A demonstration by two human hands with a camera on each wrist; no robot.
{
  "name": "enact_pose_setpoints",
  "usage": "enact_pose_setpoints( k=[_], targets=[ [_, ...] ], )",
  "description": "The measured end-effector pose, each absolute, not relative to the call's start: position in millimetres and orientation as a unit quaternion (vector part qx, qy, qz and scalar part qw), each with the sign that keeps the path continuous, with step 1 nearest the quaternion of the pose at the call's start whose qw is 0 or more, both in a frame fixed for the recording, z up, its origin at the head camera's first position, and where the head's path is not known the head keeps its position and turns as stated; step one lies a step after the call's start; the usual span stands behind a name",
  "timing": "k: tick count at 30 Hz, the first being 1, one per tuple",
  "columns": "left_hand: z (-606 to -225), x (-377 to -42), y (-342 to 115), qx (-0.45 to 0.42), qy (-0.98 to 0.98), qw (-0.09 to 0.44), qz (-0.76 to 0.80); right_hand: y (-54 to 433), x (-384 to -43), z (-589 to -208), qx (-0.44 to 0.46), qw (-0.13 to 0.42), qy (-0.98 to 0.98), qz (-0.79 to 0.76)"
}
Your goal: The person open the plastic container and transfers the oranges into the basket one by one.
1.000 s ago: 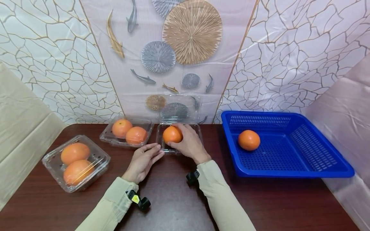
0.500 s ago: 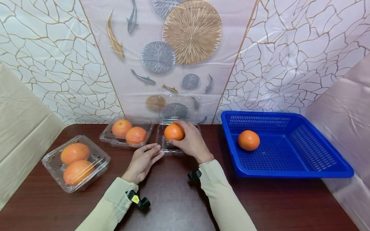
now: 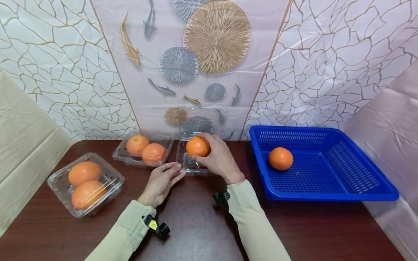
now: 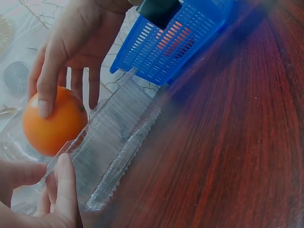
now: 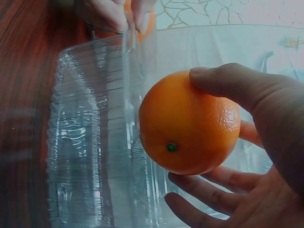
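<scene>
- At the near left corner, pinched between thumb and finger of the left hand: plastic box, probably light and flexible.
- Over the box, held between curved fingers and thumb of the right hand: orange, likely firm, smooth, somewhat weighty; best cupped round the widest part. Contact underneath: hard to tell.
- Behind: clear lid, standing up.

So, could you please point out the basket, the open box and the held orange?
Basket (image 3: 323, 170): head view, bare floor.
Open box (image 4: 113, 133): left wrist view, side wall.
Held orange (image 5: 187, 126): right wrist view, peel's middle.
</scene>
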State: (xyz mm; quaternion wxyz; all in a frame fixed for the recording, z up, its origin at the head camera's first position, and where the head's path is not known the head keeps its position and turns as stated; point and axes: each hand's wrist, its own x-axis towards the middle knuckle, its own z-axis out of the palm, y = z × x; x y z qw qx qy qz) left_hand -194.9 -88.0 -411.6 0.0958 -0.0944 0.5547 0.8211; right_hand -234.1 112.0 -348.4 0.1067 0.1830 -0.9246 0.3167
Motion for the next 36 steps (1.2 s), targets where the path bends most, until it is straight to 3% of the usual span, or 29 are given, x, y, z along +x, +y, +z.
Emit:
enact_pose_setpoints(
  k=[36],
  targets=[
    [-410.7, -194.6, -88.9, -0.097, 0.557, 0.099, 0.819, 131.5, -222.0, -318.2, 0.19, 0.124, -0.924, 0.307]
  ],
)
